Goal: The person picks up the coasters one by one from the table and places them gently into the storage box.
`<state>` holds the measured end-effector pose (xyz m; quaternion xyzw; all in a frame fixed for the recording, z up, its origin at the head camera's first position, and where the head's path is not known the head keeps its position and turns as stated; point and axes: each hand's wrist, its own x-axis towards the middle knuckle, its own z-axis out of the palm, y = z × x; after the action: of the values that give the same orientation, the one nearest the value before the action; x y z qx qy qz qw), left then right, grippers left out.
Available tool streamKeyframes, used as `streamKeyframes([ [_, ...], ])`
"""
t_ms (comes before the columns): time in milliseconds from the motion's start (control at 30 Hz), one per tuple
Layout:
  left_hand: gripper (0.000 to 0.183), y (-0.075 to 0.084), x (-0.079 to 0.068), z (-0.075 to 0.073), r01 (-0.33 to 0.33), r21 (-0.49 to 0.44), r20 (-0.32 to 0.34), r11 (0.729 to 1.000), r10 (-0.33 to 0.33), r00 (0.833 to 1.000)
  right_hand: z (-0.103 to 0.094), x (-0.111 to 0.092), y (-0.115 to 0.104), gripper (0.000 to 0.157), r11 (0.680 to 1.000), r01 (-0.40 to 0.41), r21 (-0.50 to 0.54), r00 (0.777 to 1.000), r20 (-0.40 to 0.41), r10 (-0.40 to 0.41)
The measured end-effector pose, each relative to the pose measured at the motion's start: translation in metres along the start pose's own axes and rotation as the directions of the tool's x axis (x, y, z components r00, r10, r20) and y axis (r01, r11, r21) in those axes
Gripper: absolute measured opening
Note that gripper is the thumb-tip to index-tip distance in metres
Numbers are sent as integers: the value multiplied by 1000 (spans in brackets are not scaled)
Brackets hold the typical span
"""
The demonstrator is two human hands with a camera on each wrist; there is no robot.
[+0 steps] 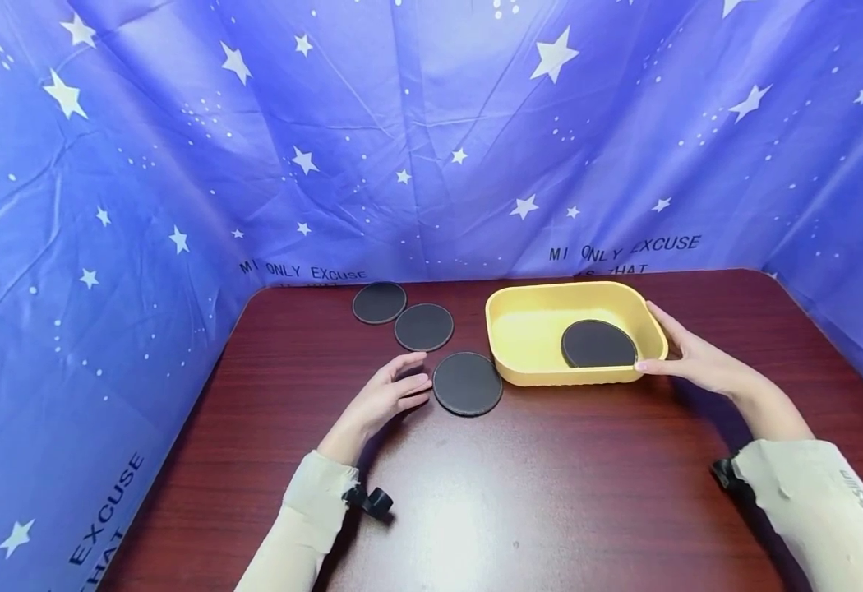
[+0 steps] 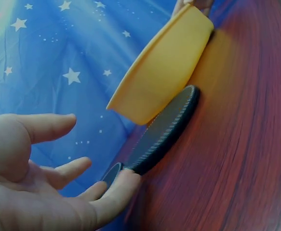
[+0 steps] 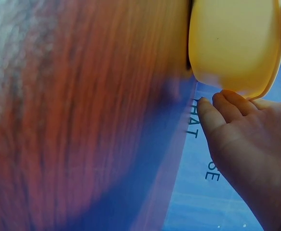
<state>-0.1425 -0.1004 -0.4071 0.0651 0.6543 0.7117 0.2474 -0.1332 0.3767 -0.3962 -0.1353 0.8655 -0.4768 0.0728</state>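
My left hand (image 1: 385,393), fingers relaxed and spread, is just left of the nearest round black coaster (image 1: 467,384). In the left wrist view that coaster (image 2: 167,127) shows a stitched edge, and the fingertips reach close to its rim. With my right hand (image 1: 698,355) I hold the right end of a yellow plastic box (image 1: 523,376), thumb at the front rim and fingers along the end wall. Inside the box, to the right, lies another black coaster (image 1: 598,344). In the right wrist view the fingers of my right hand (image 3: 256,134) are against the box's end.
Two more black coasters, one at the middle (image 1: 423,327) and one at the back (image 1: 379,302), lie in a slanting row left of the box. The dark red wooden table (image 1: 550,485) ends at a blue star-printed curtain (image 1: 417,123) behind and at both sides.
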Motion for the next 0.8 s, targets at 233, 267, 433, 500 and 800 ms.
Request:
streamKeyframes([
  [233,56,-4,10,10,-21,-49,-84,999,17,996,1,0,1,100,1000,-16,-1,1000,13,16],
  [267,56,-4,13,12,-21,-45,-90,999,17,996,0,1,1,100,1000,-13,3,1000,12,13],
  [433,53,-4,23,16,12,-16,-99,1000,-13,995,-2,1,-1,100,1000,-23,0,1000,17,23],
  [500,52,-5,26,16,16,7,-99,1000,-16,995,-3,2,-2,100,1000,-27,-4,999,18,27],
  [800,52,-6,30,8,16,24,-135,1000,-12,991,-5,2,-1,100,999,-38,-17,999,29,39],
])
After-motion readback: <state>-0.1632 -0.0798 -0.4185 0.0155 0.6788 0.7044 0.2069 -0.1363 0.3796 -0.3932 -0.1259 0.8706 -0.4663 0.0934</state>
